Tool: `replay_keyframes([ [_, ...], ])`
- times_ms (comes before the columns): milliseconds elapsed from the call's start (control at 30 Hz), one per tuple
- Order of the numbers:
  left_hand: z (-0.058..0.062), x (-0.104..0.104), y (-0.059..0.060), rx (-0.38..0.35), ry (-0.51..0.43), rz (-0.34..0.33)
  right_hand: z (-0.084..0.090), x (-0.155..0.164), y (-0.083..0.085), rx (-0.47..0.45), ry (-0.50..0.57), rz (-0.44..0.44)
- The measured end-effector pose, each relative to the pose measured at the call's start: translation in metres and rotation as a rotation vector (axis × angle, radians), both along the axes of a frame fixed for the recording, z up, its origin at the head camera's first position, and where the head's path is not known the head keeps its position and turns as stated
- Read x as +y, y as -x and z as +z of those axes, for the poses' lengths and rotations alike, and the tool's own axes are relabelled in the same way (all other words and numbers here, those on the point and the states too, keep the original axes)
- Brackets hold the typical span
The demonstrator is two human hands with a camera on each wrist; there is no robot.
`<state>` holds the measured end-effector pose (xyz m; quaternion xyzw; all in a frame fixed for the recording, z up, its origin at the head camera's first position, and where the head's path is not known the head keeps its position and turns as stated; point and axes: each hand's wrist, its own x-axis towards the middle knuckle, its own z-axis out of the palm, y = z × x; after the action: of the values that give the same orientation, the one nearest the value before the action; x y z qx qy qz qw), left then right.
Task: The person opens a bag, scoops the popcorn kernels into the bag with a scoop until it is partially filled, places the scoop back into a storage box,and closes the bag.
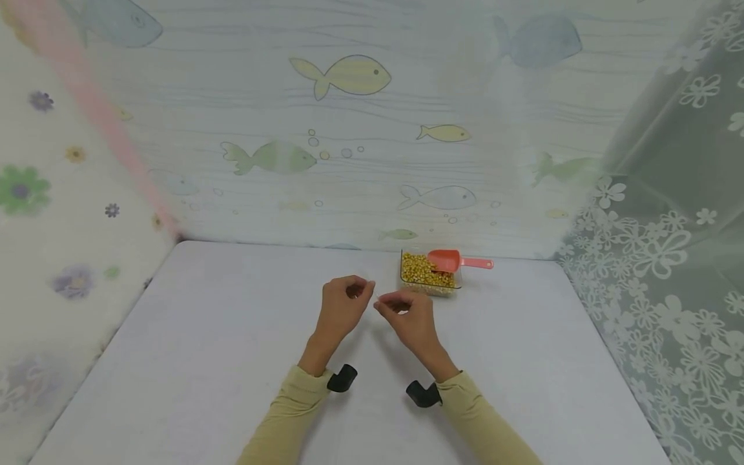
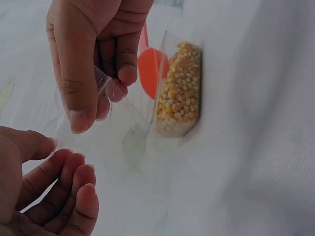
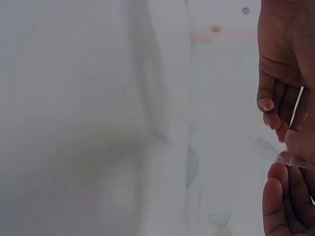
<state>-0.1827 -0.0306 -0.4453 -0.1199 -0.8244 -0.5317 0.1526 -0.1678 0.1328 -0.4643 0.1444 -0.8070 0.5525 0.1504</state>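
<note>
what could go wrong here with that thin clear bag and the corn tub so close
1. The clear bag is pinched only at its edges by the right hand and left hand; the thin film might slip or tear.
2. The open tub of corn kernels sits just beyond the right hand, with the red scoop resting in it; a knock may scatter kernels.

One bag (image 2: 106, 105), one scoop (image 1: 450, 261), one tub (image 1: 427, 274)

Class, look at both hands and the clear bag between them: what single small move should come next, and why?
Probably pull the clear plastic bag open at its mouth. The right hand pinches one edge, the left hand holds the other, and the bag looks flat and empty, while the tub of corn kernels with its orange scoop waits beside.
</note>
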Motion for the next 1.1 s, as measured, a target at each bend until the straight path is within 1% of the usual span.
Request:
replay_keyframes([
  [133,-0.002,-0.003,0.002,-0.049,-0.013,-0.019,-0.001,-0.001,0.0,-0.021,0.0,0.022],
  [267,-0.003,-0.005,0.003,-0.114,-0.071,-0.056,-0.001,-0.002,-0.002,-0.038,0.011,0.035],
  [400,-0.004,-0.006,0.004,-0.174,-0.134,-0.102,0.0,-0.004,-0.002,-0.079,0.024,0.021],
  [467,-0.004,-0.007,0.003,-0.186,-0.152,-0.124,0.002,-0.005,-0.003,-0.11,0.031,0.009],
  [567,-0.004,-0.008,0.002,-0.196,-0.177,-0.139,0.015,-0.006,-0.008,-0.148,0.047,0.016],
  [633,-0.004,-0.007,0.002,-0.193,-0.188,-0.137,0.024,-0.007,-0.012,-0.172,0.058,0.028],
  [700,-0.004,-0.007,0.002,-0.19,-0.198,-0.128,0.032,-0.007,-0.015,-0.164,0.077,0.048],
  [733,-0.004,-0.007,0.002,-0.19,-0.201,-0.125,0.032,-0.007,-0.016,-0.166,0.085,0.052],
  [800,-0.005,-0.007,0.003,-0.191,-0.21,-0.127,0.032,-0.007,-0.016,-0.162,0.104,0.055],
  [867,-0.006,-0.008,0.003,-0.197,-0.22,-0.143,0.024,-0.006,-0.013,-0.164,0.129,0.047],
  [1033,-0.007,-0.014,0.003,-0.209,-0.223,-0.175,0.002,0.001,-0.002,-0.234,0.159,0.01],
  [1100,-0.007,-0.017,0.003,-0.217,-0.21,-0.165,0.0,0.004,0.0,-0.25,0.167,0.005],
])
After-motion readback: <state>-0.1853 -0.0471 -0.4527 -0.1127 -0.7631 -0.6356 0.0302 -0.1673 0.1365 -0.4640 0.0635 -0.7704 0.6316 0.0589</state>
